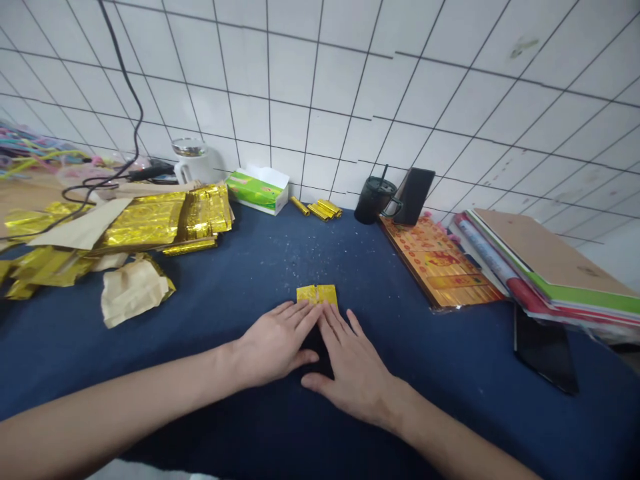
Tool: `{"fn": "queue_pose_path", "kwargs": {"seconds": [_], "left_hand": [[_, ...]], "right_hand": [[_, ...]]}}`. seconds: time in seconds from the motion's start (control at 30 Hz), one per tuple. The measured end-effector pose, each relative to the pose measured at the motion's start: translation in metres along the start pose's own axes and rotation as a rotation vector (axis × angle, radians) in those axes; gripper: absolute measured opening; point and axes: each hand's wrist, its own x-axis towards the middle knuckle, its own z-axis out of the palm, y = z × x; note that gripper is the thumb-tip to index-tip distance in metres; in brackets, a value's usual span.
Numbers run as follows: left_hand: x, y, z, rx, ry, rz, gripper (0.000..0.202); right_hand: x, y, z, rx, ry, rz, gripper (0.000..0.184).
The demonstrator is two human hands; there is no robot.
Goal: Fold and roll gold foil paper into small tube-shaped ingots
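A small folded piece of gold foil paper [317, 293] lies flat on the dark blue cloth at the middle of the table. Its near part is hidden under my fingertips. My left hand [274, 343] rests on it from the left, fingers stretched out and palm down. From the right, my right hand [353, 363] also lies flat with extended fingers, their tips touching the paper beside the left fingertips. Both thumbs point inward, a little apart from each other. Several rolled gold paper pieces [325, 209] lie by the wall beyond my hands.
Stacked gold paper sheets [145, 219] and a crumpled paper piece [134, 293] lie left. Along the wall stand a white mug [194, 162], a green tissue pack [257, 190], a black cup [374, 200] and a propped phone [415, 195]. Orange packets [440, 260], folders [550, 253] and a black tablet [543, 350] lie right.
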Motion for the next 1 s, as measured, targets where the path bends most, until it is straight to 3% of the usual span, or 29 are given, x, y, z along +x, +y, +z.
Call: {"fn": "queue_pose_path", "kwargs": {"seconds": [0.2, 0.37, 0.67, 0.8, 1.0], "left_hand": [[0.000, -0.013, 0.001, 0.012, 0.030, 0.042, 0.058], [0.000, -0.011, 0.000, 0.010, -0.009, 0.083, 0.057], [-0.002, -0.007, 0.006, -0.109, 0.002, 0.039, 0.067], [-0.003, -0.007, 0.005, -0.111, -0.043, 0.080, 0.068], [-0.002, -0.010, 0.002, -0.132, -0.032, 0.127, 0.075]], "right_hand": [[-0.003, 0.005, -0.006, 0.193, 0.143, -0.022, 0.054], [0.000, 0.021, 0.001, 0.371, 0.236, 0.056, 0.049], [0.005, 0.029, -0.006, 0.288, 0.156, -0.026, 0.039], [0.009, 0.033, -0.008, 0.249, 0.156, -0.063, 0.037], [0.024, 0.030, -0.022, 0.146, 0.070, -0.198, 0.049]]}}
